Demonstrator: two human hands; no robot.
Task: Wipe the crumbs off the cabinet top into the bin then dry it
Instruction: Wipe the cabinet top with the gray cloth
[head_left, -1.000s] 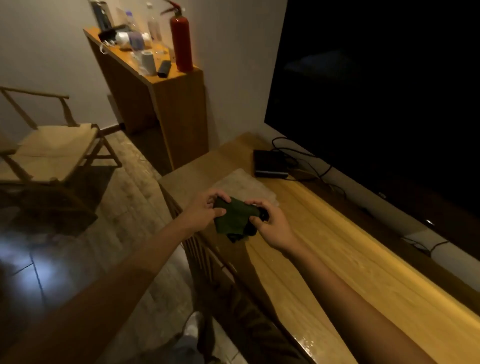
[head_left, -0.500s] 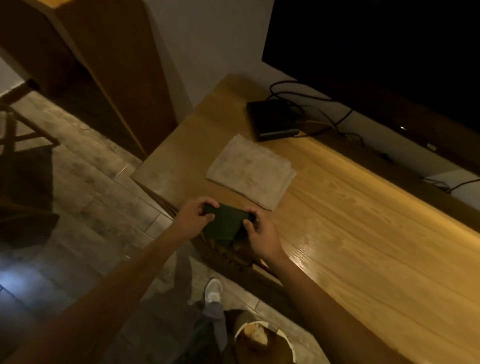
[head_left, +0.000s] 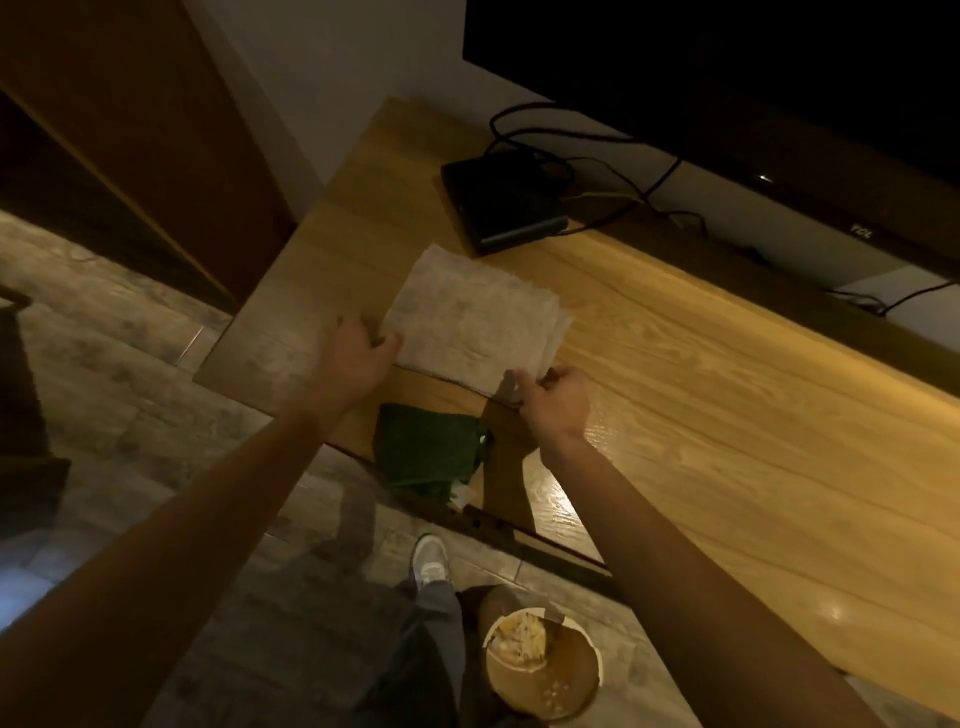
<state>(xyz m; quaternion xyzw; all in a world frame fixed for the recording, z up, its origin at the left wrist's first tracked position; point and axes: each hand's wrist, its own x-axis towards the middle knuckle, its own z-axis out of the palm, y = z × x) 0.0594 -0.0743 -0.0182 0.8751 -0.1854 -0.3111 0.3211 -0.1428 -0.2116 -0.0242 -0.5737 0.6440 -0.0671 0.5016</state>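
Observation:
A folded pale cloth (head_left: 470, 322) lies flat on the wooden cabinet top (head_left: 727, 374). My left hand (head_left: 358, 351) pinches its near left corner. My right hand (head_left: 553, 392) grips its near right corner. A dark green cloth (head_left: 428, 452) lies crumpled at the cabinet's front edge, just below my hands, with nothing holding it. On the floor below the cabinet stands a round bin (head_left: 543, 665) with crumpled waste inside.
A black box (head_left: 501, 202) with cables (head_left: 613, 182) sits behind the pale cloth, under a large dark TV (head_left: 727, 78). A tall wooden cabinet (head_left: 130, 130) stands at the left. My shoe (head_left: 428, 558) is on the floor beside the bin.
Both hands have let go of the green cloth, which now lies at the cabinet's front edge. They have reached forward and taken the near corners of the pale cloth. The view tilted further down.

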